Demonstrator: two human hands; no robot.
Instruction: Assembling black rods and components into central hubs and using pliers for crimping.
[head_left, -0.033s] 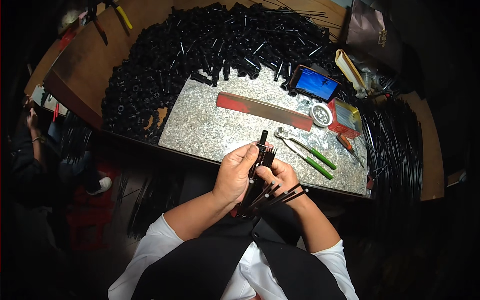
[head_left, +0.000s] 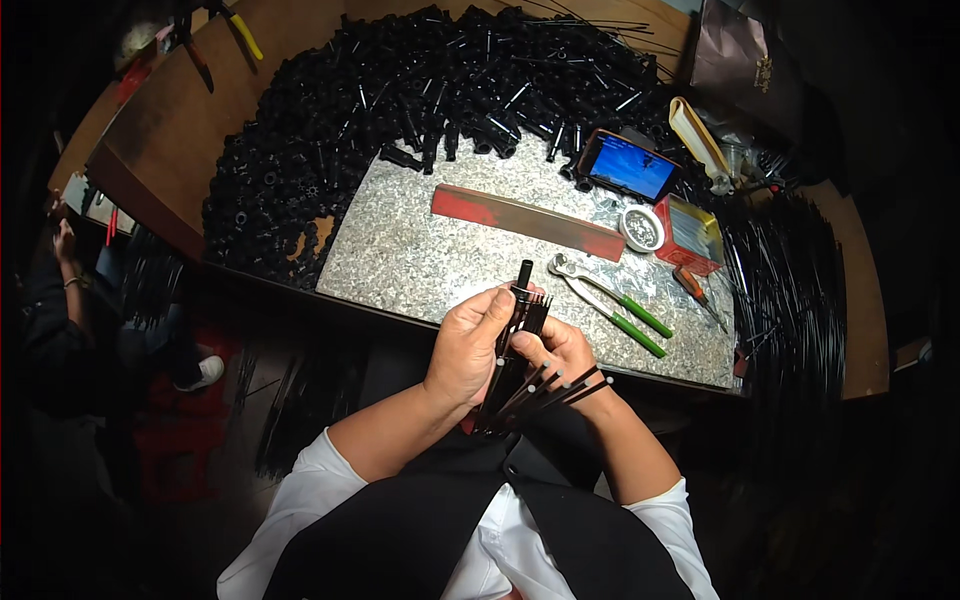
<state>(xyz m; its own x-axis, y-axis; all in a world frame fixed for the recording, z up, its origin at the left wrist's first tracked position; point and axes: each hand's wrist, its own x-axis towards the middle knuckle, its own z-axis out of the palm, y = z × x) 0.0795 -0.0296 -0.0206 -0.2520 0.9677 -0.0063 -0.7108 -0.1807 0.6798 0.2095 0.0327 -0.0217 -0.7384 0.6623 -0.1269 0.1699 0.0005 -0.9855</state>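
In front of the worktable's near edge, my left hand (head_left: 462, 345) is closed around a black tubular hub (head_left: 525, 275), thumb pressed along its side. The hub's narrow end points up and away from me, and it looks like an umbrella runner. My right hand (head_left: 566, 358) pinches a bundle of thin black umbrella ribs (head_left: 540, 396) beside the hub. The ribs' upper ends stand close against the hub. Their lower ends fan out below my right hand and carry small round pale tips. My fingers hide where ribs and hub meet.
A speckled board (head_left: 390, 240) bears a red-edged metal bar (head_left: 530, 223), green-handled nippers (head_left: 612, 303), a white cup (head_left: 641, 230), a red box (head_left: 692, 235), a screwdriver (head_left: 700, 298) and a phone (head_left: 632, 165). Black hubs (head_left: 400, 80) are heaped behind; ribs (head_left: 800, 290) lie right. Another person's hand (head_left: 65, 240) is far left.
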